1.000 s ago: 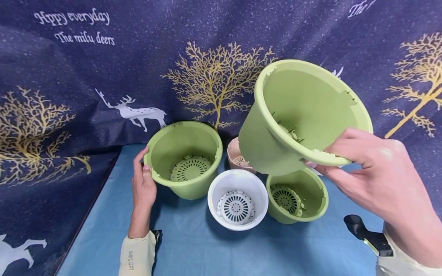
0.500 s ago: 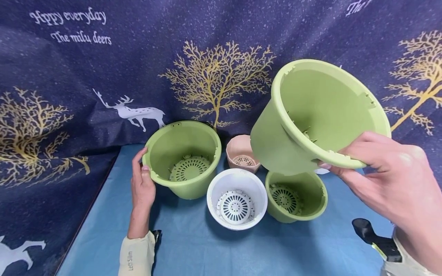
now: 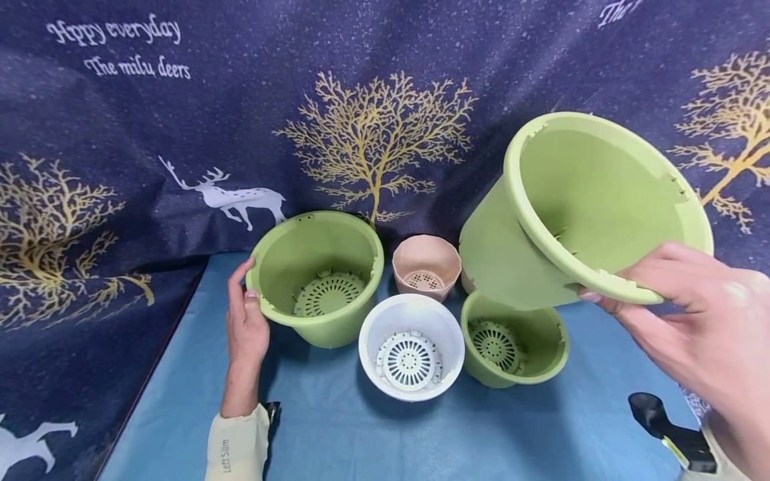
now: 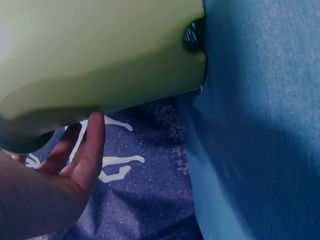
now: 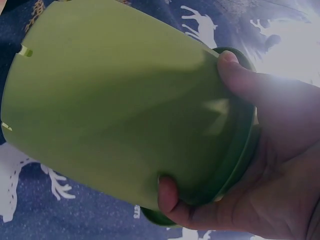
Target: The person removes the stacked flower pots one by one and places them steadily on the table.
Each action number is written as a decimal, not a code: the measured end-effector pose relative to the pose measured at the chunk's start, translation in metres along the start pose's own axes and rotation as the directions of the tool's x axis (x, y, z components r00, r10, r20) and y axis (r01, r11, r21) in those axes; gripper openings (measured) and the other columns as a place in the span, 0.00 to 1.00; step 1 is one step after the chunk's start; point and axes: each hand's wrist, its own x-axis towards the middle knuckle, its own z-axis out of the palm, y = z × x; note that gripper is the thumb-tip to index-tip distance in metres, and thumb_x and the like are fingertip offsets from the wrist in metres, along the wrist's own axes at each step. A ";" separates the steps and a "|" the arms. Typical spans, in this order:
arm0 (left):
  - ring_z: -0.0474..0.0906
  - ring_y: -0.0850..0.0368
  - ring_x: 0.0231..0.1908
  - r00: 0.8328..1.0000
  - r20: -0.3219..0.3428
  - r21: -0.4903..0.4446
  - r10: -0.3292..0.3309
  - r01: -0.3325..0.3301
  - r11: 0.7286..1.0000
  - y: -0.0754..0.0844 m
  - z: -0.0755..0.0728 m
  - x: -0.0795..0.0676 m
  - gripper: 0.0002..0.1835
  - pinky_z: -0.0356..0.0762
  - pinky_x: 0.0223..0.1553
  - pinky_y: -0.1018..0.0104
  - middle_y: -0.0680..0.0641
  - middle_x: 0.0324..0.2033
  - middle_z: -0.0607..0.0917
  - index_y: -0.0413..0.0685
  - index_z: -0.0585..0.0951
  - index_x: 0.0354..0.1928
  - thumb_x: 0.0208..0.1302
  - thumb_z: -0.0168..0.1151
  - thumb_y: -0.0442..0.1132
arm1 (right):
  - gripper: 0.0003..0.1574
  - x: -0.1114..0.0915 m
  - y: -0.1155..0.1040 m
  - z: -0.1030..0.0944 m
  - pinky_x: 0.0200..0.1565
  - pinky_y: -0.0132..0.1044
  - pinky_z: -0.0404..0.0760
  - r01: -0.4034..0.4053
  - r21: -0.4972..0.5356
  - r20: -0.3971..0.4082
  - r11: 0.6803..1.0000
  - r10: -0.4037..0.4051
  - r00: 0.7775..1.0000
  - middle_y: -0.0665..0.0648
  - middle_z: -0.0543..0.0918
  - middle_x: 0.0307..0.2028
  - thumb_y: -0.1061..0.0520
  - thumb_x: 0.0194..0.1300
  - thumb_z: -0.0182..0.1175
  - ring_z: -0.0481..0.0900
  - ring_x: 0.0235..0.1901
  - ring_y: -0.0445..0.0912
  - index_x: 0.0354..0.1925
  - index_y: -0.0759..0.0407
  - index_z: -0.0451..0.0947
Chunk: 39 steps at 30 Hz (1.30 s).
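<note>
My right hand grips the rim of a large light-green plastic flowerpot, raised and tilted with its mouth toward me. In the right wrist view, fingertips press its outer wall. Another large green flowerpot stands upright on the left, slotted drainage holes in its floor. My left hand touches its left rim from outside, thumb near the rim; in the left wrist view the fingers extend to the pot's wall. Between them stand a white flowerpot and a smaller green flowerpot.
A small pink faceted pot stands behind the white one. The raised pot partly covers the smaller green pot and a pinkish thing behind it. A blue cloth covers the table. A dark-blue printed curtain hangs close behind the pots.
My right hand has carried the raised green flowerpot to the right and slightly down, uncovering the pink pot. My left hand stays at the left pot's rim.
</note>
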 end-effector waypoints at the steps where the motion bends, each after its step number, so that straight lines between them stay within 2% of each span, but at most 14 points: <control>1: 0.73 0.48 0.43 1.000 0.000 0.002 0.001 -0.001 1.000 0.000 0.000 0.000 0.30 0.65 0.43 0.57 0.36 0.51 0.84 0.73 0.69 0.79 0.80 0.37 0.41 | 0.03 -0.001 0.001 0.000 0.31 0.18 0.63 -0.001 0.024 -0.005 1.000 0.001 1.000 0.44 0.84 0.25 0.55 0.58 0.81 0.71 0.30 0.26 0.29 0.49 0.94; 7: 0.72 0.48 0.43 1.000 0.000 0.010 0.002 -0.002 1.000 0.001 -0.001 -0.001 0.30 0.63 0.42 0.56 0.35 0.50 0.83 0.73 0.68 0.79 0.81 0.37 0.41 | 0.05 -0.011 0.008 -0.004 0.39 0.16 0.69 -0.046 0.059 -0.004 0.997 0.046 0.999 0.46 0.87 0.26 0.59 0.56 0.81 0.77 0.35 0.27 0.32 0.56 0.94; 11: 0.72 0.47 0.43 1.000 -0.002 0.012 -0.001 0.001 1.000 0.001 -0.001 0.000 0.30 0.63 0.41 0.56 0.35 0.48 0.83 0.73 0.69 0.79 0.80 0.37 0.41 | 0.04 -0.016 0.010 -0.006 0.37 0.15 0.70 -0.086 0.031 0.002 0.996 0.086 0.996 0.44 0.86 0.27 0.60 0.56 0.81 0.77 0.35 0.26 0.29 0.54 0.93; 18: 0.73 0.44 0.45 1.000 -0.007 0.015 -0.008 0.008 1.000 0.000 -0.001 -0.001 0.31 0.63 0.43 0.54 0.35 0.53 0.83 0.73 0.69 0.78 0.80 0.37 0.40 | 0.10 -0.025 0.009 -0.008 0.37 0.14 0.69 -0.125 0.013 0.005 0.992 0.125 0.992 0.36 0.84 0.28 0.51 0.63 0.78 0.76 0.34 0.25 0.29 0.56 0.93; 20: 0.73 0.44 0.45 1.000 -0.004 0.019 -0.009 0.009 1.000 0.000 -0.001 -0.001 0.31 0.63 0.43 0.54 0.35 0.54 0.83 0.74 0.69 0.78 0.79 0.37 0.41 | 0.11 -0.029 0.011 -0.008 0.36 0.15 0.67 -0.137 0.026 -0.004 0.990 0.138 0.990 0.36 0.83 0.28 0.53 0.63 0.78 0.75 0.34 0.26 0.28 0.58 0.92; 23: 0.73 0.44 0.45 1.000 -0.003 0.020 -0.007 0.007 1.000 0.000 -0.001 -0.001 0.31 0.63 0.43 0.54 0.35 0.54 0.83 0.75 0.69 0.78 0.79 0.37 0.41 | 0.06 -0.034 0.013 -0.012 0.36 0.18 0.66 -0.172 0.016 0.005 0.985 0.172 0.985 0.33 0.82 0.29 0.60 0.61 0.78 0.73 0.33 0.27 0.28 0.60 0.91; 27: 0.73 0.45 0.43 1.000 -0.008 0.022 -0.005 0.005 1.000 0.000 -0.001 -0.001 0.31 0.64 0.42 0.55 0.35 0.52 0.83 0.75 0.69 0.78 0.79 0.37 0.41 | 0.01 -0.041 0.017 -0.017 0.40 0.18 0.66 -0.202 0.011 0.015 0.979 0.202 0.979 0.29 0.83 0.32 0.65 0.62 0.75 0.73 0.34 0.27 0.32 0.62 0.92; 31: 0.73 0.46 0.43 1.000 -0.006 0.017 -0.010 0.010 1.000 0.001 -0.001 -0.001 0.31 0.64 0.42 0.55 0.35 0.53 0.84 0.75 0.69 0.78 0.80 0.38 0.40 | 0.05 -0.048 0.021 -0.017 0.42 0.18 0.66 -0.210 0.060 -0.034 0.976 0.212 0.977 0.30 0.84 0.30 0.62 0.64 0.74 0.75 0.34 0.26 0.30 0.59 0.93; 35: 0.74 0.47 0.46 1.000 -0.002 0.003 -0.006 0.006 1.000 0.003 -0.001 -0.001 0.31 0.64 0.44 0.55 0.37 0.58 0.84 0.73 0.69 0.78 0.80 0.37 0.39 | 0.11 -0.053 0.021 -0.017 0.40 0.18 0.64 -0.264 0.033 -0.069 0.964 0.266 0.962 0.26 0.80 0.29 0.59 0.63 0.75 0.73 0.33 0.24 0.23 0.56 0.89; 39: 0.75 0.48 0.47 1.000 -0.001 -0.001 0.000 0.000 1.000 0.003 0.000 -0.001 0.31 0.65 0.46 0.56 0.38 0.61 0.83 0.72 0.69 0.79 0.80 0.37 0.39 | 0.14 -0.058 0.022 -0.018 0.40 0.19 0.63 -0.303 0.005 -0.088 0.953 0.302 0.949 0.23 0.78 0.30 0.58 0.63 0.76 0.72 0.33 0.23 0.22 0.57 0.87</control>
